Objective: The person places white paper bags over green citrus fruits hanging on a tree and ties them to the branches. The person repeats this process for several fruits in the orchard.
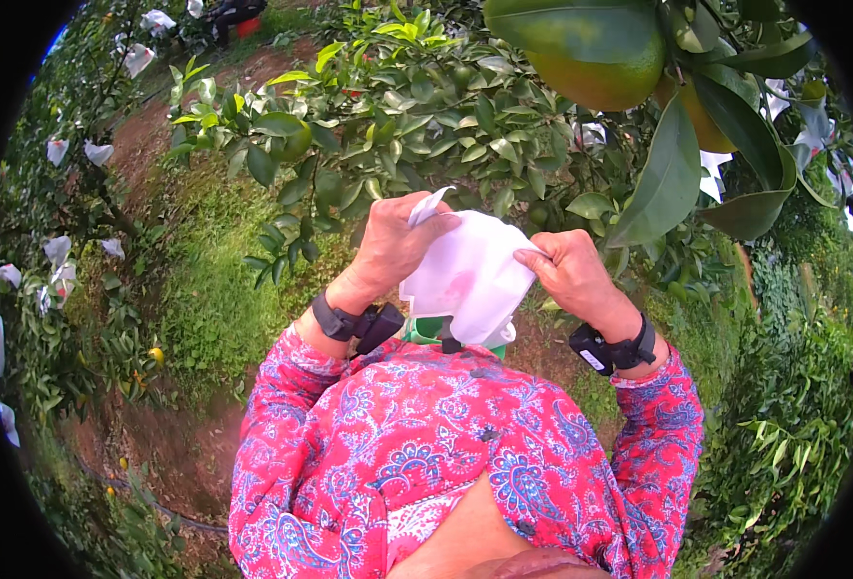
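A white fruit bag (pixel 480 256), thin and soft with a faint pink patch, is stretched between my two hands in front of my chest. My left hand (pixel 398 239) pinches its upper left edge, where a corner folds up past the thumb. On the other side my right hand (pixel 581 275) grips the bag's right edge between thumb and fingers. Below the bag, something green (pixel 425 329), perhaps a container, shows in part at my waist, with more white material beside it. Whether anything is inside the bag cannot be seen.
Large yellow-green citrus fruit (pixel 600 68) hangs close at the upper right among broad leaves (pixel 663 183). A leafy branch (pixel 398 135) spreads beyond my hands. Trees with white-bagged fruit (pixel 57 253) stand at left. A person (pixel 229 13) is at the far upper left.
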`<state>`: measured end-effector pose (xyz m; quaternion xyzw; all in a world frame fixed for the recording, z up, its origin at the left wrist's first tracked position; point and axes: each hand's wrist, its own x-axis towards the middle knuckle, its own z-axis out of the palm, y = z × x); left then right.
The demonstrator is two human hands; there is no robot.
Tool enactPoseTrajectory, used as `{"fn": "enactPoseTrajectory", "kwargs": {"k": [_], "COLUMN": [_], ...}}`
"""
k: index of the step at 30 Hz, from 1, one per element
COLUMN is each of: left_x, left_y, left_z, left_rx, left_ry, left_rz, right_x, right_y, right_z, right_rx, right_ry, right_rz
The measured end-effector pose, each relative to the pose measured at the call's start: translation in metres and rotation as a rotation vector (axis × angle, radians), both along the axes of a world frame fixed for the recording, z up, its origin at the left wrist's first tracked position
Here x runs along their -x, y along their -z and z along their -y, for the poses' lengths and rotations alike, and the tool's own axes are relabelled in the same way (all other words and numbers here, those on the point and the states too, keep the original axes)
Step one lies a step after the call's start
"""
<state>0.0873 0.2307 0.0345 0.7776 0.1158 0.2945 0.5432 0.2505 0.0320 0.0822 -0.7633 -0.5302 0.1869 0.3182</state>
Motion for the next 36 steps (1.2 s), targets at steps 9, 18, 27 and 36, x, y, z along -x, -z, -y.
{"fn": "enactPoseTrajectory", "kwargs": {"k": [9, 18, 27, 36], "left_x": [-0.006, -0.012, 0.022, 0.055], "left_y": [0.000, 0.014, 0.010, 0.007], "left_z": [0.015, 0.019, -0.035, -0.047], "left_rx": [0.013, -0.307, -0.140, -0.116], "left_ry": [0.007, 0.221, -0.192, -0.355], "left_rz": [-0.013, 0.034, 0.173, 0.259], "right_x": [0.006, 0.008, -0.005, -0.023], "right_y": [0.004, 0.030, 0.034, 0.060], "right_z": [-0.007, -0.001, 0.027, 0.042], "right_rx": [-0.138, -0.052, 0.070, -0.061], "right_ry": [-0.010, -0.032, 0.022, -0.008], "right_rz": [-0.045, 0.127, 0.134, -0.635]}}
